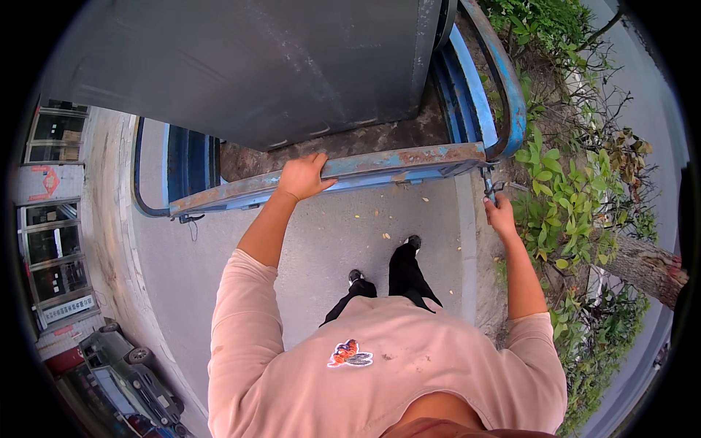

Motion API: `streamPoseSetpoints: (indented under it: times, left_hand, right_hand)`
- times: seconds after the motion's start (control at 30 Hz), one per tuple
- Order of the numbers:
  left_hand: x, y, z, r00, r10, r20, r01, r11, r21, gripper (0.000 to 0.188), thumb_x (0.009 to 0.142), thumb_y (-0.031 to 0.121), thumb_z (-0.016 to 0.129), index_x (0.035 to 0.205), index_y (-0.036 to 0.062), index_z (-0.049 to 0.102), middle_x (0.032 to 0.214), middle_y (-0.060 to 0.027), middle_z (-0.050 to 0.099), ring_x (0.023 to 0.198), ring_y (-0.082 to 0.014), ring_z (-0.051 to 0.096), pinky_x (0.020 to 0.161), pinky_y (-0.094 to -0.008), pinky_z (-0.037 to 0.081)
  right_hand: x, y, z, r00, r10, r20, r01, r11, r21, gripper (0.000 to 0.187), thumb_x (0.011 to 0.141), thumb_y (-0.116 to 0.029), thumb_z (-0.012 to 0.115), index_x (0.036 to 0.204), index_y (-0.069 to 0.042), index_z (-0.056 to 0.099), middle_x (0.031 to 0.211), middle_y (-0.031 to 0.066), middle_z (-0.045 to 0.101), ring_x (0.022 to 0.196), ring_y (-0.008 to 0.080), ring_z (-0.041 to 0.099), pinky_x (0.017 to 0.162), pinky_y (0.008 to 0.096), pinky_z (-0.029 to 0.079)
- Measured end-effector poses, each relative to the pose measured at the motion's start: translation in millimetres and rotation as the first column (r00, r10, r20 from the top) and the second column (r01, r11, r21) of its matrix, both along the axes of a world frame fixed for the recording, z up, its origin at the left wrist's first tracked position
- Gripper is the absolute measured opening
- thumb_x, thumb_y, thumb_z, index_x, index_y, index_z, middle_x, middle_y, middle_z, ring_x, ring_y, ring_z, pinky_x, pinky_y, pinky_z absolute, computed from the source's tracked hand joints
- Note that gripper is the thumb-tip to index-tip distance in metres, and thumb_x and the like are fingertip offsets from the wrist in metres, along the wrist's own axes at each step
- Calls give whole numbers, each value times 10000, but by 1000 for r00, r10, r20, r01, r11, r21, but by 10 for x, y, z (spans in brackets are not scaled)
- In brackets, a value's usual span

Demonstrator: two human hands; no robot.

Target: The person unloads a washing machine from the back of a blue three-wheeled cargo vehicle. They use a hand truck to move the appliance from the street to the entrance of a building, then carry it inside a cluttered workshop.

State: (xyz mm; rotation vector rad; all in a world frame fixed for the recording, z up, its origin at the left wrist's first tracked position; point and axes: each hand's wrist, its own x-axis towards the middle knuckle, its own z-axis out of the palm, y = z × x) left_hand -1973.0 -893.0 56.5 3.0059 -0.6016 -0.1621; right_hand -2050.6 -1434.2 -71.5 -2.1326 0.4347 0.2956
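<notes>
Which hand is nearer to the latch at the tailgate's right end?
Right: the right hand has its fingers on the latch; the left hand rests on the tailgate, well to the latch's left.

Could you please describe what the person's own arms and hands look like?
The left hand and right hand are bare, with no gloves or watch visible. The forearms are uncovered too, below loose, pale pinkish-beige sleeves ending near the elbows.

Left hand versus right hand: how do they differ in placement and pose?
The left hand lies over the top edge of the rusty blue tailgate, while the right hand holds a metal latch near its right end. The left hand has its thumb spread from the fingers; the right hand is curled. Both are bare.
</notes>
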Motion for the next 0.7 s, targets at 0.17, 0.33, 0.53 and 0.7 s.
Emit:
streamPoseSetpoints:
  times: [0.17,0.33,0.53,0.7]
  left_hand:
    - [17,-22,-112,996,-57,65,61,997,-56,551,721,493,790,1052,90,613,960,-106,672,854,-317,679,698,-434,556]
    - [-566,34,-136,995,-2,98,8,998,-67,530,709,452,811,1051,94,620,939,-103,652,855,-305,676,709,-417,557]
    - [-1961,-62,-413,993,-40,111,61,981,-185,538,679,320,838,1111,100,602,1031,-76,613,963,-283,638,789,-389,549]
    - [-3189,291,-886,990,-130,-61,95,911,-402,508,782,226,769,1228,86,571,1169,-118,600,1059,-332,616,900,-430,514]
  right_hand:
    - [-554,505,-585,996,-77,-47,66,977,-204,532,875,-304,707,1236,71,596,1152,238,668,1087,254,655,858,364,519]
    - [-599,1943,546,952,-117,-282,304,459,835,717,933,-353,679,1450,26,356,1405,178,509,1273,295,527,989,482,464]
    - [-1002,2620,581,701,-316,-639,660,-52,750,648,927,-355,678,1425,-42,407,1439,178,484,1343,358,452,1115,553,358]
    - [-2038,2518,-692,554,-370,-746,771,-109,627,544,912,-353,679,1362,-102,506,1427,120,516,1304,355,491,1100,588,368]
